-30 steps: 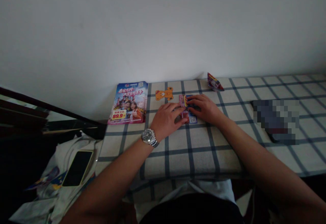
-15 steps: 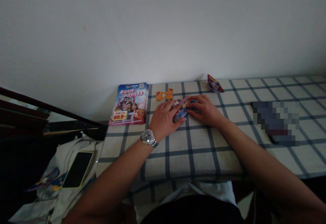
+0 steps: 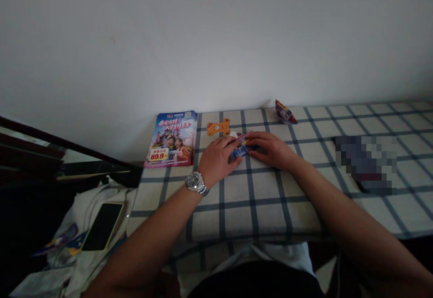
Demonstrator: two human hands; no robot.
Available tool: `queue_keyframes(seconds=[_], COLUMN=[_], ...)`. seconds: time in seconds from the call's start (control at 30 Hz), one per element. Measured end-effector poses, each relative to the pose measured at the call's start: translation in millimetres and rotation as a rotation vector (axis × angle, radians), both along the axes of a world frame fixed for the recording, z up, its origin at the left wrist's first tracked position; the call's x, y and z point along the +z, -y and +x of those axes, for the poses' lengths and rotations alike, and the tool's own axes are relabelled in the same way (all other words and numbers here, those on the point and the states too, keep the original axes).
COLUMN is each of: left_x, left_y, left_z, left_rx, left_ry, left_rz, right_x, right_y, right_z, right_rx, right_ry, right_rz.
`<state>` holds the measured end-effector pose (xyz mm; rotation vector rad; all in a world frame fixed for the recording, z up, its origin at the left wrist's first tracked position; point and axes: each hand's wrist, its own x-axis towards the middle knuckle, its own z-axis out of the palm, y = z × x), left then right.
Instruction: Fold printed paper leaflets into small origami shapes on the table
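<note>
A small folded flyer (image 3: 241,146), printed in blue and pink, lies on the checked tablecloth (image 3: 233,203) between my hands. My left hand (image 3: 218,160), with a silver watch at the wrist, presses and holds its left side, the thumb along the near edge. At the other end, my right hand (image 3: 270,150) pinches the paper between thumb and fingers. A bit of white paper shows just beyond the left fingers. Much of the flyer is hidden under both hands. Just past my left hand is an orange bear picture (image 3: 218,127).
A stack of printed flyers (image 3: 172,140) lies on the left of the table. Near the wall stands a folded paper piece (image 3: 285,113). A dark, pixelated object (image 3: 363,162) lies on the right. Below the table's left edge, a phone (image 3: 103,225) rests on pale cloth.
Less of the flyer's printed face shows between my hands now. My right hand has come slightly nearer me, its fingers further over the paper. White paper now shows past my left fingers.
</note>
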<state>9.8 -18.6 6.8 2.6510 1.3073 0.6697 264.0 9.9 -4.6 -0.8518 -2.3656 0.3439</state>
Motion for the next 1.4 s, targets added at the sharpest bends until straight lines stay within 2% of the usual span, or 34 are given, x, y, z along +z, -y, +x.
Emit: queue_keyframes(seconds=[0.5,0.97,1.27,1.4], left_x=[-1.5,3.7,11.4,11.6], left_y=[-1.6,-4.6,-1.2,-0.4], left_z=[-3.2,-9.0,-10.7,-11.5], left_rx=[-0.019,-0.003,0.099,0.134], left_ry=[0.051,0.093,0.266,0.367], left_rz=[0.000,0.052,0.111,0.101], right_x=[1.4,11.5,20.7,22.8], right_y=[0.0,2.0,8.1,12.8], right_z=[1.0,6.5,6.1,4.2], right_rx=[-0.018,-0.143,-0.221,-0.239], right_ry=[-0.004,-0.008,-0.199,-0.277], right_rz=[-0.009,-0.078,-0.046,-0.090])
